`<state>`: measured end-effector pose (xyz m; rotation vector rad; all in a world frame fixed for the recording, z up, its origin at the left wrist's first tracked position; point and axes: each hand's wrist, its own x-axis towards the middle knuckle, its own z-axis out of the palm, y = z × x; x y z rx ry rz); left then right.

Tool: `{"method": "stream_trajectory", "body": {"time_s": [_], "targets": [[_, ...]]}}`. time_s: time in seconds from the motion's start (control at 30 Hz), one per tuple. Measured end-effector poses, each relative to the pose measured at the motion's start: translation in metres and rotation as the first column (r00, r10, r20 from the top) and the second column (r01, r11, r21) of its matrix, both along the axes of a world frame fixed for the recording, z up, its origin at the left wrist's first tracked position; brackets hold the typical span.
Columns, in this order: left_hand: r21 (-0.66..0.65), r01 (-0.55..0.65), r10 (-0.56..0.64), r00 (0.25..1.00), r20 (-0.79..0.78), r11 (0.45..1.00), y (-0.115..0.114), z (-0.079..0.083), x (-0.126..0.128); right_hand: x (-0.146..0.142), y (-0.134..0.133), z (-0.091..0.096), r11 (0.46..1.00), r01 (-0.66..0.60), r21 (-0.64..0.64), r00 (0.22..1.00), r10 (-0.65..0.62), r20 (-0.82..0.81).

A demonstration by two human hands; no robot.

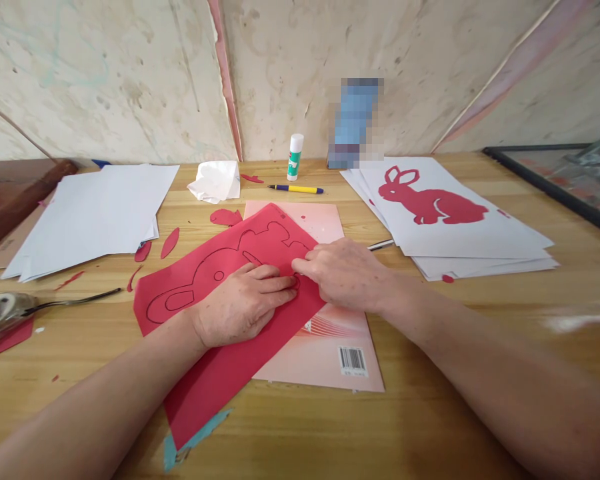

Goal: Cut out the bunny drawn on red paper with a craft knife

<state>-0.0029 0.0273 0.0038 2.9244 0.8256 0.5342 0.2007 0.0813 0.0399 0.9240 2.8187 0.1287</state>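
Observation:
A red sheet of paper (pixel 215 373) with a rabbit outline drawn in black lies on a pink booklet (pixel 325 360) in the middle of the wooden table. My left hand (pixel 240 303) rests flat on the red sheet with its fingers stretched out, holding it down. My right hand (pixel 345 273) is curled with the fingers pinched together, its fingertips meeting the left hand's on the sheet. A thin metal tool (pixel 381 245) sticks out behind the right hand, which grips it. The tool's tip is hidden under the fingers.
White sheets (pixel 90 213) are stacked at the left, with scissors (pixel 10 310) and red scraps nearby. Crumpled tissue (pixel 215 180), a glue stick (pixel 295 157) and a yellow pen (pixel 296 189) lie at the back. At right, white sheets carry a red rabbit cutout (pixel 430 200). A glass frame (pixel 570 180) lies far right.

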Motion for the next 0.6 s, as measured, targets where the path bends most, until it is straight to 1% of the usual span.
{"method": "stream_trajectory", "body": {"time_s": [0.6], "targets": [[0.008, -0.014, 0.014, 1.0, 0.0, 1.0, -0.0001, -0.0003, -0.0004, 0.0026, 0.0021, -0.0023, 1.0, 0.006, -0.003, 1.0, -0.005, 0.006]]}}
